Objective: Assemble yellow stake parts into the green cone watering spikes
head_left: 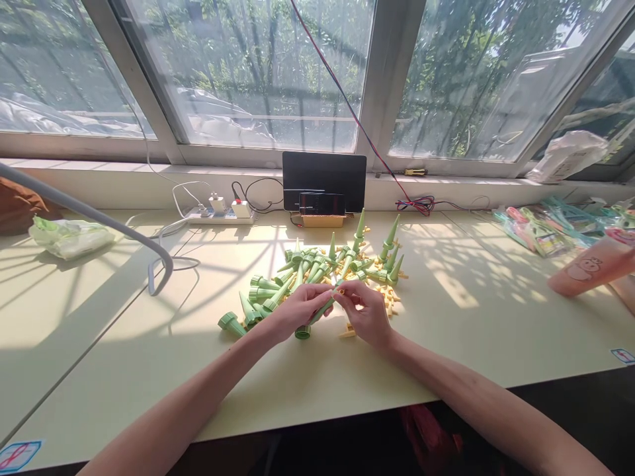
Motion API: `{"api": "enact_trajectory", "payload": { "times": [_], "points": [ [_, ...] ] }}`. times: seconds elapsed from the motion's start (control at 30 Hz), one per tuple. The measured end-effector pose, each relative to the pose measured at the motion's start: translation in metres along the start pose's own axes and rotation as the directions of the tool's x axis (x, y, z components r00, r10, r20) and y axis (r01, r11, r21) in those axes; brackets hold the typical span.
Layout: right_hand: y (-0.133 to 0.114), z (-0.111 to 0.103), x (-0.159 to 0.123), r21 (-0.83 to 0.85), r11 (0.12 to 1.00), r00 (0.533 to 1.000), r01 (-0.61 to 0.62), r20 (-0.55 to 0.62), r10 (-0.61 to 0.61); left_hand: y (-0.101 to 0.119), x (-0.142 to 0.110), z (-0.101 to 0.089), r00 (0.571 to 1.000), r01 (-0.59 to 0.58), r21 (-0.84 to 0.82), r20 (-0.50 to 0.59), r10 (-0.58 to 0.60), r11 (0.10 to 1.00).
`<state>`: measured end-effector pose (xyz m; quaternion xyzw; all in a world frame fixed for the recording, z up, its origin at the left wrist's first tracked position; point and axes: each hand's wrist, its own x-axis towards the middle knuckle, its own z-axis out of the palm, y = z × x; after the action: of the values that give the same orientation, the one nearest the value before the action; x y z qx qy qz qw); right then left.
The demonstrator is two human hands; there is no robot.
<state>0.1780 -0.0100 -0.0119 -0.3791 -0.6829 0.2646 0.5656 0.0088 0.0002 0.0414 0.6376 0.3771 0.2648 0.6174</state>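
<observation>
My left hand [300, 308] is closed round a green plastic cone-shaped spike [321, 312], which is tilted, its upper end towards my right hand. A small yellow plastic piece [342, 291] shows at the fingertips of my right hand [368, 313], which pinch it against or close beside the spike's end; whether it sits in the spike I cannot tell. Just beyond both hands lies a heap of similar green spikes [270, 291], some upright, with ribbed caps. Loose yellow pieces [389, 299] lie to the right of the heap, partly behind my right hand.
At the back stand a dark tablet [322, 168] and a phone [322, 202] on a small cardboard box [322, 221]. A power strip [223, 217] with cables, a grey curved bar [124, 228] and a plastic packet [69, 238] are left. A pink tumbler [585, 268] lies right, near bagged items [538, 231].
</observation>
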Motion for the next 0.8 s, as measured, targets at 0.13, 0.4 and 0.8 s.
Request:
{"api": "enact_trajectory", "payload": {
  "times": [0.13,0.4,0.8],
  "points": [
    [-0.001,0.000,0.000,0.000,1.000,1.000,-0.002,-0.004,0.002,0.001,0.000,0.000,1.000,0.007,-0.013,-0.005,-0.007,1.000],
    [0.003,0.000,0.002,0.020,1.000,1.000,-0.013,0.021,0.013,-0.003,0.001,0.000,0.998,0.041,0.017,-0.044,-0.040,0.999],
    [0.002,-0.013,0.013,-0.035,0.997,0.998,-0.066,0.016,0.067,-0.009,0.003,0.004,0.981,-0.048,0.000,-0.188,0.047,0.999]
  ]
}}
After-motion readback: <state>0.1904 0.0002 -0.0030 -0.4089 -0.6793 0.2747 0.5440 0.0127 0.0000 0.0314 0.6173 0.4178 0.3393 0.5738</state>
